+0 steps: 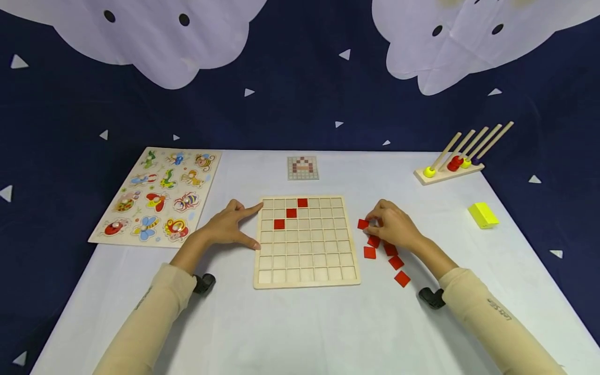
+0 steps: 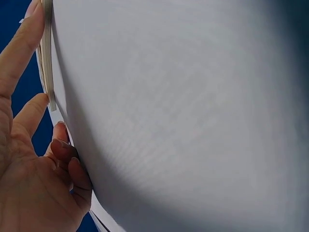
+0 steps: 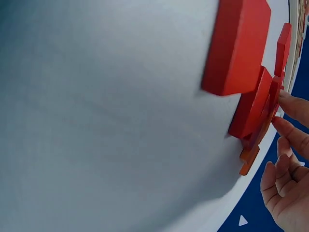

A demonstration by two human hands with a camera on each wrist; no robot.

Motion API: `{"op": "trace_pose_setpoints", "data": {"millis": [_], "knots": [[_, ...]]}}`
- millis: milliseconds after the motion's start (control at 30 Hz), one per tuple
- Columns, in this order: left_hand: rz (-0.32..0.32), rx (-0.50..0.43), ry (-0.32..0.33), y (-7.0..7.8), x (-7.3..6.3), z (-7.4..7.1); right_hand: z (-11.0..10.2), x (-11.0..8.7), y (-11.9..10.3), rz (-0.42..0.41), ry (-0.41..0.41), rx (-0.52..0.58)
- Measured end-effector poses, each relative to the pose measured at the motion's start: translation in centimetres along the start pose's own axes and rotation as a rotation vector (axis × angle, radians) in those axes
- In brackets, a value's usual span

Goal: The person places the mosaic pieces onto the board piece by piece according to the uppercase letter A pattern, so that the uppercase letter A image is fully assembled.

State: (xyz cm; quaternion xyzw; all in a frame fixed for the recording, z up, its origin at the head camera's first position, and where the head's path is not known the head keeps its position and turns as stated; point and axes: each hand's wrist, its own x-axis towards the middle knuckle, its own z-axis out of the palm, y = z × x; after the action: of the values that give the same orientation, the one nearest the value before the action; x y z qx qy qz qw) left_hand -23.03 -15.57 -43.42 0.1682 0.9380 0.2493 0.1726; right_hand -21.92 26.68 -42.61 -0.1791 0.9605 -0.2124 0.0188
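A wooden grid board [image 1: 307, 286] lies flat mid-table, with a diagonal of red square tiles [image 1: 291, 213] in its upper cells. My left hand [image 1: 228, 224] touches the board's left edge, index finger and thumb straight and spread apart; the left wrist view shows the other fingers loosely bent. To the right of the board, my right hand [image 1: 392, 225] is over several loose red tiles [image 1: 396, 262]. Its thumb and index finger pinch a red tile [image 1: 363, 224] at the fingertips. In the right wrist view, thick red tiles [image 3: 239, 48] lie in front of that hand [image 3: 292, 188].
A small pattern card [image 1: 302, 168] lies behind the board. An insect peg puzzle [image 1: 157, 198] stands at the left. At the back right are a bead stacker with slanted pegs [image 1: 442, 176] and a yellow block [image 1: 483, 215]. A dark blue backdrop [image 1: 300, 114] hangs behind the table.
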Motion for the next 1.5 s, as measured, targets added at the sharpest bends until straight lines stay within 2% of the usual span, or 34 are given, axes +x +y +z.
{"op": "trace_pose_setpoints", "data": {"millis": [433, 667, 1000, 1500], "knots": [[-0.007, -0.007, 0.001, 0.2, 0.0, -0.1, 0.4, 0.3, -0.1, -0.031, 0.032, 0.008], [-0.011, -0.007, 0.005, 0.0, 0.0, -0.1, 0.4, 1.1, -1.1, -0.085, 0.043, 0.02], [-0.009, -0.001, 0.001, 0.0, 0.1, 0.0, 1.5, 2.7, -5.1, -0.219, 0.011, 0.06], [-0.009, -0.011, 0.013, 0.0, 0.3, 0.1, 3.7, 5.1, -10.9, -0.31, -0.078, 0.035]]}}
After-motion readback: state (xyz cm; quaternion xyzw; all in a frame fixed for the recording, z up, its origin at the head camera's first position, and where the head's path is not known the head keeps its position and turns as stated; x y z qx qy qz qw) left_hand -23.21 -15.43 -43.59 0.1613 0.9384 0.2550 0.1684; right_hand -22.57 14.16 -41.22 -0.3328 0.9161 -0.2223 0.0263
